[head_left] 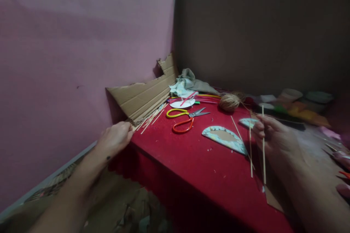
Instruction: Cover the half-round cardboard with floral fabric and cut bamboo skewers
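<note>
Right hand: the right hand is pinching a thin stick upright by the table's right side; a second stick hangs at the fingertips, maybe held too.
Left hand: left hand is curled at the table's near left corner, by the ends of the stick bundle. Can't tell from here if it's gripping any.
Red table: the bundle lies along the left edge of the red table, scissors to its right, blades parted, yarn ball towards the far edge.
Half-circle: the cardboard half-circle sits between the scissors and the right hand, a leaning stick at its right end.
Done so far: patterned cloth's folded over its rim, I'd call that bit finished.
Left over: middle's bare cardboard, and no stick looks fixed to it, imo.
</note>
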`<state>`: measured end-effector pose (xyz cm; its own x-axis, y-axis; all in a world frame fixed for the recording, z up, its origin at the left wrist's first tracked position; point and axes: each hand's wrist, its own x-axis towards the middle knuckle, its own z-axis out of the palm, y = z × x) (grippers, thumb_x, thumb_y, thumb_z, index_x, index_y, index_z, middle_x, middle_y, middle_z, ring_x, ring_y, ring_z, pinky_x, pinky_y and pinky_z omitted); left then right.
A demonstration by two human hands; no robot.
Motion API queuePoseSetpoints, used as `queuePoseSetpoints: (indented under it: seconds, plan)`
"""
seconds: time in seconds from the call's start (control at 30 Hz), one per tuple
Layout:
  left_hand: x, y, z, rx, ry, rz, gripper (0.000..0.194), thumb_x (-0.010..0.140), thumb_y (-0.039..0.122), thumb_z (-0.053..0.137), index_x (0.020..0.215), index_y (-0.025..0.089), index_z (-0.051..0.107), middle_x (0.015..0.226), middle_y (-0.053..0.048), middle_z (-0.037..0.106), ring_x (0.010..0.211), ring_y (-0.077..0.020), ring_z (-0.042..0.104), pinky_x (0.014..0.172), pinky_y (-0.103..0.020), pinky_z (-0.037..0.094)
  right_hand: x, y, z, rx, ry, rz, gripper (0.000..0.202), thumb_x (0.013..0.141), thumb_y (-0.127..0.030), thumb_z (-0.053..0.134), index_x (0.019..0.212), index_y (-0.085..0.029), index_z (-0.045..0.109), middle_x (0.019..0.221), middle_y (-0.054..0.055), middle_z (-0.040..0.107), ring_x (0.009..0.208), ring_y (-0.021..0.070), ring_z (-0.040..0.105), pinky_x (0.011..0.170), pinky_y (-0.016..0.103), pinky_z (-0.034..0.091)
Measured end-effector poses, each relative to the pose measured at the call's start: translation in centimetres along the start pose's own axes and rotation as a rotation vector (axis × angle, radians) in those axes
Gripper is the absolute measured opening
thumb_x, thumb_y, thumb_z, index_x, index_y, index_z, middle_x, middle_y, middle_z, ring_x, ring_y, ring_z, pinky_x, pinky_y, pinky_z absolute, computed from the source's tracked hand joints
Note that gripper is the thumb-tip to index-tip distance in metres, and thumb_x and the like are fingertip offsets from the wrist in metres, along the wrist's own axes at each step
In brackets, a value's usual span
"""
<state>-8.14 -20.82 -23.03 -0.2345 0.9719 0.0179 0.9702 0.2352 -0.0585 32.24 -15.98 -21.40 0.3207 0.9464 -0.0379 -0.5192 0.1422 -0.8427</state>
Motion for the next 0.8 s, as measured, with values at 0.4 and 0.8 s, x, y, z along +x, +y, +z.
queuePoseSetpoints:
  seconds: [0.4,0.8]
  plan:
    - [-2.0,0.9,-2.0,0.183,-0.126,-0.037,0.027,0.084,0.022,0.034,0.091,0.016,0.060,0.096,-0.020,0.069,0.090,-0.0386,0.065,0.064,-0.041,0.045,0.0,0.0,0.1,-0.012,-0.002,-0.006,0.010,0.060,-0.011,0.066,0.063,-0.013,0.057,0.049,-0.003,0.044,0.039,0.0048,0.035,0.033,0.014,0.026]
    - [-6.6,-3.0,-0.2,-0.101,-0.067,0.086,0.031,0.083,0.037,0.033,0.086,0.022,0.061,0.090,-0.009,0.069,0.081,-0.0289,0.065,0.067,-0.039,0.044,-0.2,-0.2,0.3,0.003,0.048,0.016,0.006,0.059,-0.009,0.062,0.064,-0.012,0.059,0.047,-0.002,0.045,0.038,0.0044,0.036,0.033,0.013,0.026]
